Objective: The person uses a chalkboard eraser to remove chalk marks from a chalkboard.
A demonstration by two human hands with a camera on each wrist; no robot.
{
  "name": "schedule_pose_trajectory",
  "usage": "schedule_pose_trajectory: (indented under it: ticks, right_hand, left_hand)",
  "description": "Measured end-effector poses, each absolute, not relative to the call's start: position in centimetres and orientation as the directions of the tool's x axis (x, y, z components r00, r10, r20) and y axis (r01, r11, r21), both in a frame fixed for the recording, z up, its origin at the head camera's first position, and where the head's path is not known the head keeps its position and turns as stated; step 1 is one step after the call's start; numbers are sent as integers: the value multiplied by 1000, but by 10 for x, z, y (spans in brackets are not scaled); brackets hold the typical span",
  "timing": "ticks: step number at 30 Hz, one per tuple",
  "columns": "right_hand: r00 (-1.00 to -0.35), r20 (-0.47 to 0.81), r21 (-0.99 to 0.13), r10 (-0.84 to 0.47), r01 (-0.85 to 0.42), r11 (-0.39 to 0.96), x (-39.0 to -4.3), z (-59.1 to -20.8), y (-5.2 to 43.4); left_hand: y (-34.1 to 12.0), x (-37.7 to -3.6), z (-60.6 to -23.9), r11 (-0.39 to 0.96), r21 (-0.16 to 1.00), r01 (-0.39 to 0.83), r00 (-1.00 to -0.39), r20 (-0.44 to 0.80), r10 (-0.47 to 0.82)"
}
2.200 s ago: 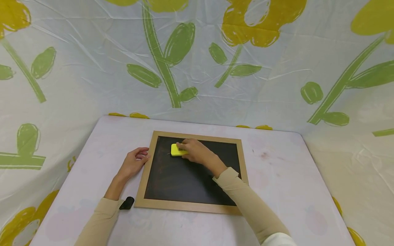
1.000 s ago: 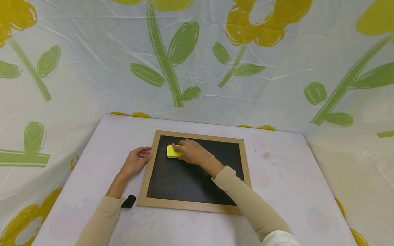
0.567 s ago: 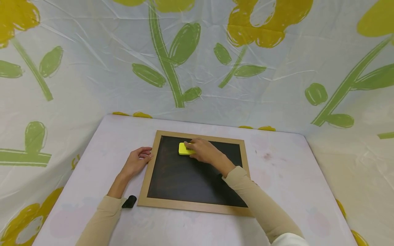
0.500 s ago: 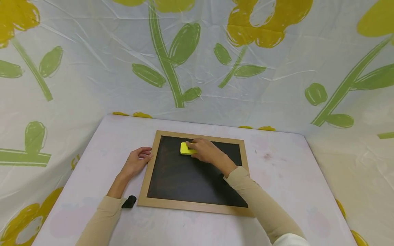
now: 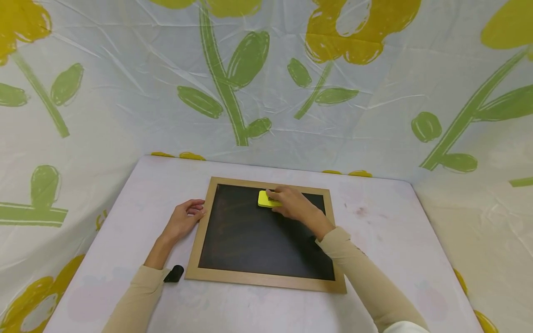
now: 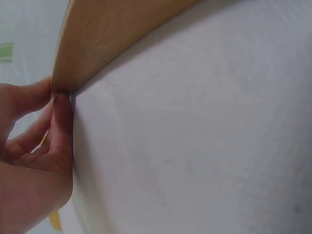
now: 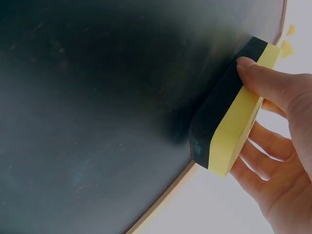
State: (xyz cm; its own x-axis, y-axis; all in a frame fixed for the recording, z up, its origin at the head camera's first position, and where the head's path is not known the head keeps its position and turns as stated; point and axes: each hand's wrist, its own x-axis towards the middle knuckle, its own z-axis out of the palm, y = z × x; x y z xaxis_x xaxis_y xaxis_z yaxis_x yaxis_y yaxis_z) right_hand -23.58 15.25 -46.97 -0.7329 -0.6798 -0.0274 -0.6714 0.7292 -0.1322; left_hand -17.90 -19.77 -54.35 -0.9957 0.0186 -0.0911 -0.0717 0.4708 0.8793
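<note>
A yellow eraser with a black underside lies against the upper part of a wood-framed blackboard. My right hand grips it; in the right wrist view the thumb presses along one long side and the other fingers are behind. The felt of the eraser meets the dark surface near the frame. Beside the board's left edge, my left hand rests its fingertips against the frame. Up close, its thumb and a finger touch the corner of the wooden frame.
The board lies flat on a white table. A black object, perhaps part of a wrist strap, shows by the left cuff. A hanging cloth with yellow flowers and green stems surrounds the table.
My right hand has slid the eraser left, then back to the right along the upper board. A small pale mark near it earlier no longer shows. The left hand stays at the frame.
</note>
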Motion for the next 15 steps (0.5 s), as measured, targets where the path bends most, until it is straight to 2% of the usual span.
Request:
schedule_pose_trajectory:
  ticks: [10, 15]
  right_hand:
    - [-733, 10, -190, -681, -670, 718, -234, -471, 158]
    - [-739, 15, -189, -673, -663, 724, -233, -472, 162]
  left_hand:
    - [-198, -177, -544, 480, 877, -39, -999, -51, 13]
    - [-197, -178, -543, 466, 883, -53, -997, -72, 22]
